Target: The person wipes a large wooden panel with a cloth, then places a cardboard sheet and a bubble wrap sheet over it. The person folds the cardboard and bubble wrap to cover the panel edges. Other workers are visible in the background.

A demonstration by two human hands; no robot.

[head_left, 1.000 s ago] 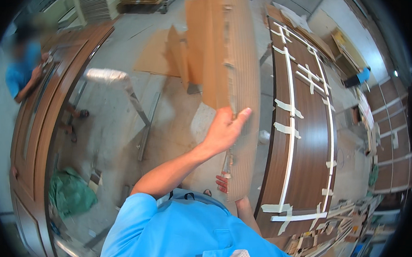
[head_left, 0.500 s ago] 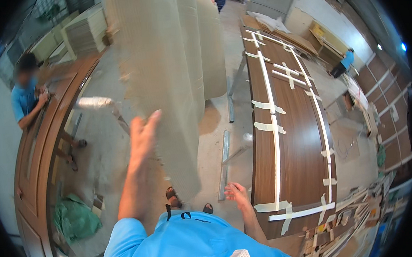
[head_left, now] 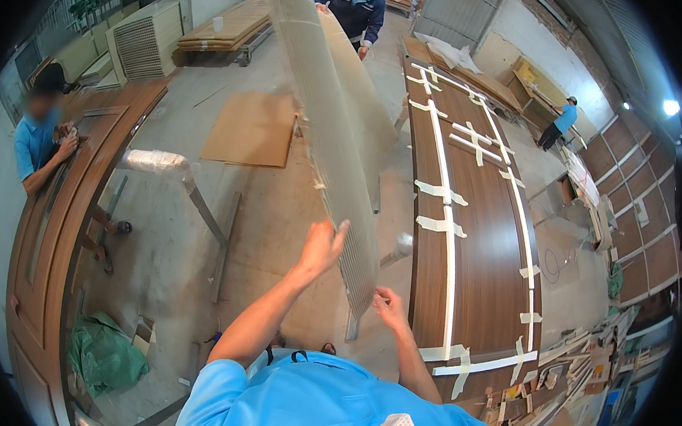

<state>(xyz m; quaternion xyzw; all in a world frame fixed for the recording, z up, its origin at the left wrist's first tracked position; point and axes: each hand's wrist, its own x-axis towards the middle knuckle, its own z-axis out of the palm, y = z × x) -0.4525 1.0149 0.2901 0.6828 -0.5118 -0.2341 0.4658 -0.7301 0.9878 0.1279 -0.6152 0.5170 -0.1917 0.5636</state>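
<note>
Since 0.5 s ago my right hand (head_left: 391,308) has moved from clear of the sheet to its lower corner, and my left hand (head_left: 320,249) has shifted over to the right. The corrugated sheet (head_left: 334,152) has turned too: it showed a broad face before, looks narrower now.

Sheet is grey-beige, ribbed, upright with some tilt, folded lengthwise. It runs away from me up the middle of the view, between the 2 doors. Left hand at its left edge, thumb up against the ribbed face, other fingers partly hidden; can't tell if it's pinching. Right hand has bent fingers, tips at the bottom right corner; can't tell if they're closed on it. Hands are apart, 1 each side of the sheet's near end.

Far end: person in a dark jacket (head_left: 361,15), 1 hand at each side of the sheet.

Right of the sheet: dark brown door (head_left: 486,267), lying flat, white strips (head_left: 449,284) held on with pale tape. Left: panelled brown door (head_left: 32,283), person in a blue shirt (head_left: 35,148) beside it, hands over its surface. Plastic-wrapped stand (head_left: 153,161) next to that door, green bag (head_left: 105,356) on the floor below. Brown cardboard (head_left: 250,129) flat on the floor left of the sheet. Wood offcuts (head_left: 569,378) piled at lower right. Another worker (head_left: 564,120) in blue further back on the right.
</note>
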